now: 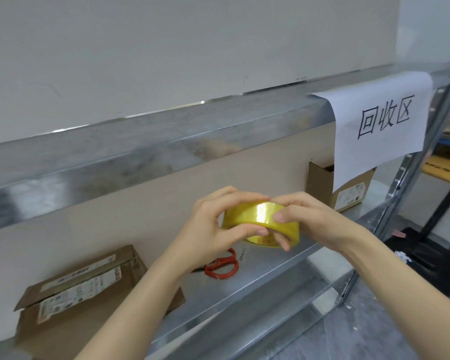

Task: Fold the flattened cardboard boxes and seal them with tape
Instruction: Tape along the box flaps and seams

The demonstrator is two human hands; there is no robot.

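Both hands hold the yellow tape roll (260,224) in the air above the metal shelf (270,266) — the left hand (213,224) grips its left side, the right hand (304,216) pinches the right side with fingers curled around the rim. Red scissors (222,266) lie on the shelf under the hands. A taped cardboard box (70,294) stands at the left, an open box (330,188) at the right, behind a paper sign (382,126).

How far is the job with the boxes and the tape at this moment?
Done: two boxes stand folded on the shelf, the left box and the right box, whose flap stands up. In hand: the left hand and right hand grip the tape roll, probably searching its end; no strip is pulled. Left: taping the boxes shut; the scissors lie ready.
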